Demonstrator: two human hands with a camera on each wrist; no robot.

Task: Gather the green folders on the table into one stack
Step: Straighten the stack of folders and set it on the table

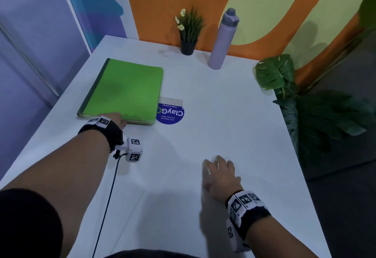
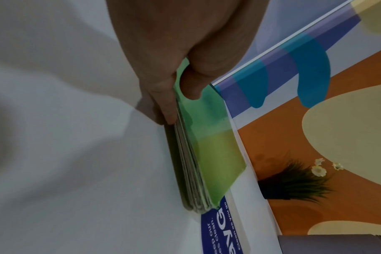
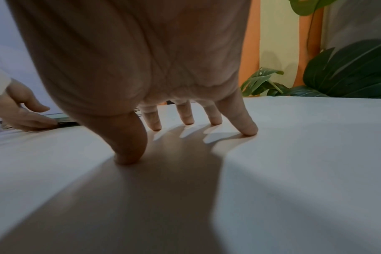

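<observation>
A stack of green folders (image 1: 126, 90) lies flat on the left half of the white table (image 1: 234, 105). My left hand (image 1: 120, 120) pinches the near edge of that stack. In the left wrist view its thumb lies on the top green cover (image 2: 215, 154) and its fingers (image 2: 163, 110) curl against the layered edge below. The right wrist view shows the same hold at the stack's edge (image 3: 67, 122). Near the table's front right, my right hand (image 1: 218, 168) rests on its spread fingertips (image 3: 248, 130), holding nothing.
A round blue sticker (image 1: 172, 114) sits on the table, partly under the stack's right corner. At the back stand a small potted plant (image 1: 189, 31) and a lilac bottle (image 1: 222, 40). Large leaves (image 1: 305, 105) overhang the right edge.
</observation>
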